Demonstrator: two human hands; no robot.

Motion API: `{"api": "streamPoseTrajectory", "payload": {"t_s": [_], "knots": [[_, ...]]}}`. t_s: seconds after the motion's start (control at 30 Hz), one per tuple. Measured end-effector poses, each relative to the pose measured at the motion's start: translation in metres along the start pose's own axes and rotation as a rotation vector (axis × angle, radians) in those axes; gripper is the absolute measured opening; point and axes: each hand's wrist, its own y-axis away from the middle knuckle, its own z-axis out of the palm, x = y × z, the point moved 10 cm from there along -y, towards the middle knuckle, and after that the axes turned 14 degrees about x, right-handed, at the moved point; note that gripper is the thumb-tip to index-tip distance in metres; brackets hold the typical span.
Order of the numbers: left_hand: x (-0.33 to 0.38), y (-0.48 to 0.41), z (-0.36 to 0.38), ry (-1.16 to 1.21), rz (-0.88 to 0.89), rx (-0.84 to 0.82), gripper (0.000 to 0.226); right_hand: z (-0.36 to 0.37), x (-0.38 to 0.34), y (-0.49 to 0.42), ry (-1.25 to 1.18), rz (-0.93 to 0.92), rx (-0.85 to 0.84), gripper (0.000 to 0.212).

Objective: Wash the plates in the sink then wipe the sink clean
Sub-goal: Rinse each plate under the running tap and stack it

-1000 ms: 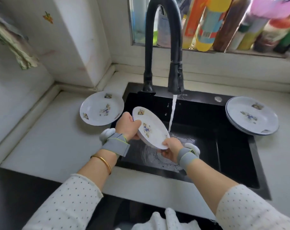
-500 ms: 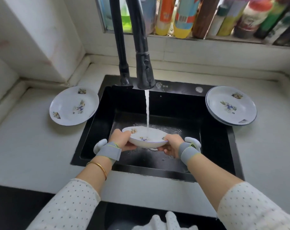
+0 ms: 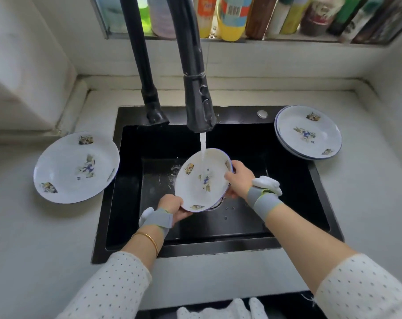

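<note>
A white plate with flower prints (image 3: 201, 180) is tilted toward me over the black sink (image 3: 294, 180). Water from the black faucet (image 3: 199, 107) runs onto its inner face. My left hand (image 3: 172, 207) grips the plate's lower rim. My right hand (image 3: 240, 178) grips its right rim, fingers behind the plate. One matching plate (image 3: 77, 166) lies on the counter left of the sink. A small stack of the same plates (image 3: 308, 132) rests at the sink's back right corner.
A window ledge behind the faucet carries several bottles (image 3: 230, 17). A white wall block (image 3: 22, 65) stands at the back left. White cloth (image 3: 220, 309) shows at the bottom edge, below the grey counter (image 3: 34, 238). A round button (image 3: 262, 113) sits on the sink's back rim.
The plate went from tilted, to flat under the stream, to tilted up facing me. My right hand moved up its right rim; my left shifted to the lower rim. The view moved closer.
</note>
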Motion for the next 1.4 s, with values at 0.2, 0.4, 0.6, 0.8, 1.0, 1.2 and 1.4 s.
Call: {"api": "streamPoseTrajectory", "payload": {"t_s": [0.2, 0.4, 0.6, 0.8, 1.0, 1.2, 1.4], "knots": [[0.015, -0.001, 0.010, 0.033, 0.061, -0.004, 0.023, -0.012, -0.008, 0.001, -0.052, -0.154, 0.044, 0.043], [0.055, -0.006, -0.013, -0.126, 0.377, 0.194, 0.017, -0.001, 0.020, 0.000, -0.303, 0.042, 0.025, 0.059], [0.100, 0.017, -0.028, -0.460, 0.724, 0.311, 0.018, 0.056, 0.061, 0.014, -0.643, 0.435, -0.116, 0.060], [0.113, 0.044, -0.025, -0.669, 0.900, 0.362, 0.013, 0.092, 0.071, 0.034, -0.770, 0.670, -0.260, 0.062], [0.110, 0.033, -0.028, -0.779, 0.843, 0.345, 0.012, 0.086, 0.078, 0.033, -0.558, 0.681, -0.250, 0.057], [0.087, 0.014, -0.031, -0.728, 0.657, 0.294, 0.010, 0.062, 0.067, 0.024, -0.342, 0.601, -0.221, 0.040], [0.050, -0.011, -0.029, -0.575, 0.417, 0.198, 0.026, 0.033, 0.034, 0.005, -0.173, 0.375, -0.102, 0.026]]}}
